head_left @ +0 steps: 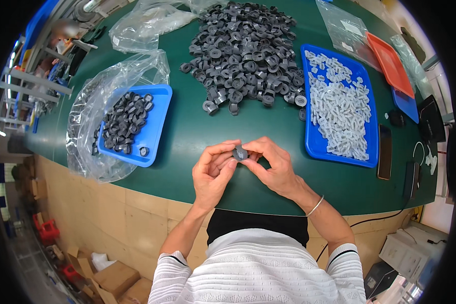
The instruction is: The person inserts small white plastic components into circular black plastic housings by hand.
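Observation:
Between my two hands, above the near part of the green table, is a small dark grey plastic part (240,153). The fingers and thumb of my left hand (213,172) close on its left side. My right hand (273,167) pinches it from the right with thumb and forefinger. Fingertips cover some of the part, so its full shape is hidden. Beyond my hands lies a large heap of similar grey plastic parts (245,53). To the right, a blue tray (314,148) holds many small whitish translucent pieces (339,116).
On the left, a smaller blue tray (159,121) of dark parts (126,121) sits partly on a clear plastic bag (86,137). An orange tray (390,63), a phone (384,152) and a cable (382,218) are at the right. Cardboard boxes (116,278) stand on the floor.

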The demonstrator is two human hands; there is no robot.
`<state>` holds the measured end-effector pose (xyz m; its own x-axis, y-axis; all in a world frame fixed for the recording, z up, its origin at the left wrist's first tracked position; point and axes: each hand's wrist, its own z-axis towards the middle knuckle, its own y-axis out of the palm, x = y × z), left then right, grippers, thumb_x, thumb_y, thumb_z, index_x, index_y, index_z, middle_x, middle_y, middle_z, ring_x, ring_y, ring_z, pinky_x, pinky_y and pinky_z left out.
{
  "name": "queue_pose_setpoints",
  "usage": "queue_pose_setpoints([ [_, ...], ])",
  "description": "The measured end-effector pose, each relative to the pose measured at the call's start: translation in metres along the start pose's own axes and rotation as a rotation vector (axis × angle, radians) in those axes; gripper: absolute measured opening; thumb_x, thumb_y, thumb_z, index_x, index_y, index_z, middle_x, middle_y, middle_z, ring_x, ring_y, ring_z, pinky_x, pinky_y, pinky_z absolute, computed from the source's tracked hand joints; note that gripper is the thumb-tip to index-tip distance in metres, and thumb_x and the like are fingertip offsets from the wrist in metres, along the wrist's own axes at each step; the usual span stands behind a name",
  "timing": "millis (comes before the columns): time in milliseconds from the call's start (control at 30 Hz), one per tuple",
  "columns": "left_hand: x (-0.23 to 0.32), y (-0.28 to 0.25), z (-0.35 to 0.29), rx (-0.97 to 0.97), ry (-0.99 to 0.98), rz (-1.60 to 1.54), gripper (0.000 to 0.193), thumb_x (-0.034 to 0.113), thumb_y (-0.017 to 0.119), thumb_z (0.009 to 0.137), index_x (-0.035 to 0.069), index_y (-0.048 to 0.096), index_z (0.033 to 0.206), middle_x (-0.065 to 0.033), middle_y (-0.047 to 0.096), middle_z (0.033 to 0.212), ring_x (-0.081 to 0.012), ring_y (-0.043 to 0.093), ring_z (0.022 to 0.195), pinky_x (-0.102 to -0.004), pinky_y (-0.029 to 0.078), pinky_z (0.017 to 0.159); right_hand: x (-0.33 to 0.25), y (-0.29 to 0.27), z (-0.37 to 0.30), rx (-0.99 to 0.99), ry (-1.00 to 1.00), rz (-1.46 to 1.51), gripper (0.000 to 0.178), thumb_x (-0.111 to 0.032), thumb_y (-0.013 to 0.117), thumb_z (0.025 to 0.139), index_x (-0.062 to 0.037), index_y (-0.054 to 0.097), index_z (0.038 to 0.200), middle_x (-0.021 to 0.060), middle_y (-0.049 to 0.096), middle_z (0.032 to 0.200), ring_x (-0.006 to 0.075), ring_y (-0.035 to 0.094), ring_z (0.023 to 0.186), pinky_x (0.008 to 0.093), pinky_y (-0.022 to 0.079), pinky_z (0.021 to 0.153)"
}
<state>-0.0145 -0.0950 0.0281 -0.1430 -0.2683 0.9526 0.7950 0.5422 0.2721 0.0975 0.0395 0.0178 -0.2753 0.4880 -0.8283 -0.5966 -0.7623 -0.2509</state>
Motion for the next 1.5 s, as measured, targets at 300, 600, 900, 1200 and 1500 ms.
queue_pose_setpoints([
  [300,0.003,-0.005,0.005,-0.028,-0.135,-0.043,0.027,0.002,0.058,0.094,-0.005,0.057,0.120,-0.0203,0.063,0.118,-0.0216,0.064,0.106,-0.0340,0.053,0.092,0.003,0.002,0.001,0.052,-0.230,-0.244,0.038,0.002,0.075,0.072,-0.0051,0.061,0.106,0.0076,0.061,0.085,0.0219,0.062,0.066,0.0322,0.050,0.053],
  [600,0.011,-0.013,0.013,-0.089,-0.218,-0.068,0.027,-0.002,0.063,0.090,-0.004,0.059,0.117,-0.0143,0.064,0.114,-0.0173,0.064,0.101,-0.0280,0.053,0.089,0.001,0.003,-0.001,0.033,-0.247,-0.275,0.037,0.002,0.075,0.070,-0.0037,0.062,0.104,0.0073,0.061,0.081,0.0215,0.061,0.064,0.0327,0.048,0.050],
  [900,0.016,-0.015,0.007,-0.114,-0.183,0.071,0.022,-0.004,0.067,0.085,-0.003,0.059,0.106,-0.0094,0.065,0.105,-0.0134,0.065,0.092,-0.0251,0.053,0.081,-0.001,0.005,-0.003,0.020,-0.329,-0.252,0.039,0.005,0.075,0.071,-0.0027,0.060,0.106,0.0077,0.062,0.081,0.0221,0.063,0.067,0.0322,0.050,0.051],
  [1200,0.011,-0.002,0.002,-0.032,0.262,0.492,0.023,-0.008,0.068,0.079,-0.001,0.060,0.099,-0.0107,0.067,0.094,-0.0162,0.065,0.081,-0.0272,0.053,0.072,-0.012,0.001,-0.003,-0.003,-0.196,-0.105,0.040,0.003,0.072,0.075,-0.0026,0.057,0.111,0.0097,0.063,0.089,0.0205,0.063,0.067,0.0289,0.051,0.053],
  [1500,0.015,0.000,0.001,0.014,0.396,0.677,0.026,-0.010,0.069,0.075,0.001,0.062,0.097,-0.0105,0.067,0.093,-0.0213,0.064,0.080,-0.0297,0.053,0.071,-0.007,0.008,-0.003,0.008,-0.130,-0.018,0.027,0.005,0.067,0.080,-0.0001,0.056,0.104,0.0101,0.062,0.087,0.0178,0.061,0.064,0.0280,0.050,0.054],
])
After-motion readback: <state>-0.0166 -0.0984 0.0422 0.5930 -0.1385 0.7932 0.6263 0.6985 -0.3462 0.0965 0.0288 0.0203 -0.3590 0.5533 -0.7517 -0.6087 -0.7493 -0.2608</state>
